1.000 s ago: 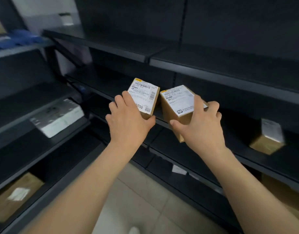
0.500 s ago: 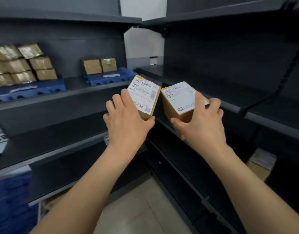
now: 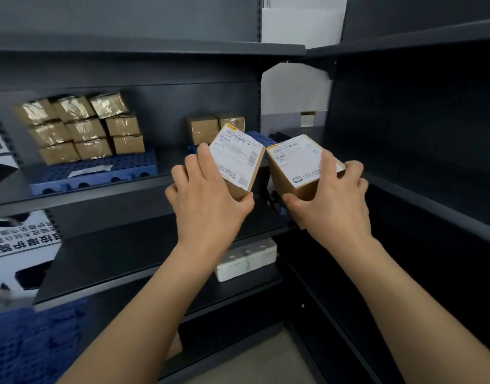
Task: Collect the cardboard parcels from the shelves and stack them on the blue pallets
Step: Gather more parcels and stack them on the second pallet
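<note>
Two arms raised chest-high toward shelf. Left hand (image 3: 208, 206) fingers wrapped around labelled parcel (image 3: 238, 159); right hand (image 3: 332, 206) clamps second parcel (image 3: 299, 167). Both airborne, near blue pallet (image 3: 100, 173).

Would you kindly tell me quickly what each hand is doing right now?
Left hand: closed around a labelled cardboard parcel.
Right hand: closed around a second parcel.
</note>
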`<action>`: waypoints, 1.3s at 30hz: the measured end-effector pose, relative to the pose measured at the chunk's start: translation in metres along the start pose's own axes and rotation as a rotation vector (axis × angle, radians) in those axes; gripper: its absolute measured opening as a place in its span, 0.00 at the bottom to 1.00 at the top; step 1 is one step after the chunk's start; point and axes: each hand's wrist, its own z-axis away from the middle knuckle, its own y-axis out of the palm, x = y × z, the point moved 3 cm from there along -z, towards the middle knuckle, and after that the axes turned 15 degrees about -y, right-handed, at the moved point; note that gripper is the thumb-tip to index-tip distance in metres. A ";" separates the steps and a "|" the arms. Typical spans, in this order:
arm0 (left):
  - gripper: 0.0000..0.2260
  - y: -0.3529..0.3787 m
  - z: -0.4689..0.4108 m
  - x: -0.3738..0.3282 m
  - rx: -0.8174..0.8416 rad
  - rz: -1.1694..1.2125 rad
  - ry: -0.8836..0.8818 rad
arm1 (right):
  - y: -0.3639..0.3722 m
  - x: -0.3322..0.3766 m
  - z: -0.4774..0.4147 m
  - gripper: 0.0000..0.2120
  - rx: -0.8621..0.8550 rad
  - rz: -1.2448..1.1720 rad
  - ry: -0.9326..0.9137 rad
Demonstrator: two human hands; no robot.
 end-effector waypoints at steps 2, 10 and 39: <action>0.44 0.013 -0.013 -0.003 0.002 -0.002 -0.005 | 0.011 -0.009 -0.018 0.42 -0.003 -0.004 -0.003; 0.44 0.071 -0.070 -0.038 -0.095 -0.034 -0.019 | 0.047 -0.047 -0.110 0.41 -0.035 -0.052 -0.087; 0.43 0.206 -0.267 -0.064 -0.321 -0.158 0.228 | 0.159 -0.073 -0.333 0.39 -0.072 -0.220 -0.075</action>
